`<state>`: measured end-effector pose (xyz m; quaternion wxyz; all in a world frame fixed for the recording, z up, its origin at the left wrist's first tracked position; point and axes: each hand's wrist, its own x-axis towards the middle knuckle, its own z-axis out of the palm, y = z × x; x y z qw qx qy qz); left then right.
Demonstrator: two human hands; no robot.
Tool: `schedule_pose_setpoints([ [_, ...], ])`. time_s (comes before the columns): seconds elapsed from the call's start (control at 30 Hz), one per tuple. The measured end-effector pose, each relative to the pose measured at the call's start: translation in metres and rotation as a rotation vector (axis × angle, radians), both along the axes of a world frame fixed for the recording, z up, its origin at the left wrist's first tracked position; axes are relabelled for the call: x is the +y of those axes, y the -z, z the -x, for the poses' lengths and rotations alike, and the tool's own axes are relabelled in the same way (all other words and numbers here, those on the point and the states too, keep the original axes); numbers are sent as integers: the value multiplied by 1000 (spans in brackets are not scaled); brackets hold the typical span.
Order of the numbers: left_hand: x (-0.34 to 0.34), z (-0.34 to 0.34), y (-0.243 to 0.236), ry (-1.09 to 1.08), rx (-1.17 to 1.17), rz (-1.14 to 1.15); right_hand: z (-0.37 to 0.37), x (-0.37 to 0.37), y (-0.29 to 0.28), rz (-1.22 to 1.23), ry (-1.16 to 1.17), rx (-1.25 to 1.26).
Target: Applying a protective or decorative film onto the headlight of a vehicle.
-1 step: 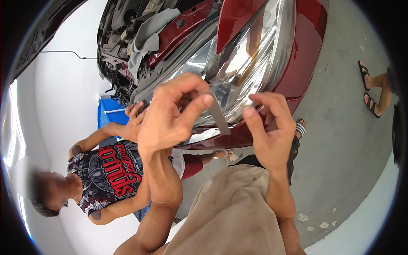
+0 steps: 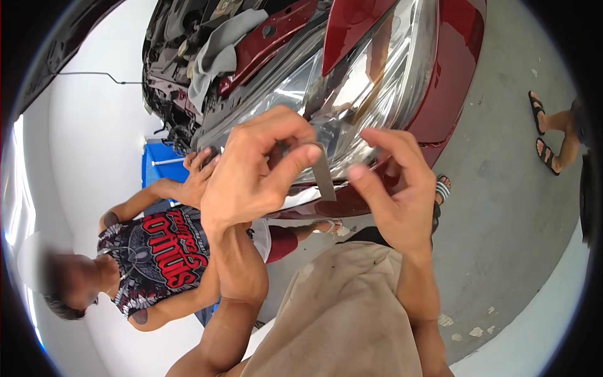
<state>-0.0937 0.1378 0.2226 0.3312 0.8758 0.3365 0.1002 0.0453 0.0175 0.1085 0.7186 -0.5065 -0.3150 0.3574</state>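
Observation:
My left hand (image 2: 254, 166) is closed, with a thin grey-brown strip (image 2: 323, 176) pinched between thumb and fingers. The strip hangs down from the pinch, its lower end loose. To its right is my right hand (image 2: 399, 188), thumb and forefinger apart with nothing seen between them; the fingertips are slightly blurred. Both hands are raised before the large clear headlight (image 2: 352, 88) of a dark red car. The headlight's surface is shiny and streaked with reflections. Below it, the red bumper (image 2: 370, 198) shows between my hands.
The engine bay (image 2: 182, 44) is exposed, and a grey cloth (image 2: 217, 63) lies on its edge. At the left a person in a patterned shirt (image 2: 166, 251) rests a hand by the car, near a blue object (image 2: 162, 166). Sandalled feet (image 2: 546, 135) stand on the grey floor (image 2: 502, 207).
My right hand has moved a little left, towards the strip. The strip's free end has swung slightly left and now hangs more upright, still in my left hand.

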Motion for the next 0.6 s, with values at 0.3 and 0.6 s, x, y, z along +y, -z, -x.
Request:
schedule_pose_setpoints([
  [0.3, -65, 12, 43, -429, -595, 319, -24, 7, -40, 51, -513, 209],
  [0.6, -99, -26, 104, -778, -918, 89, -86, 47, -45, 97, -752, -98],
])
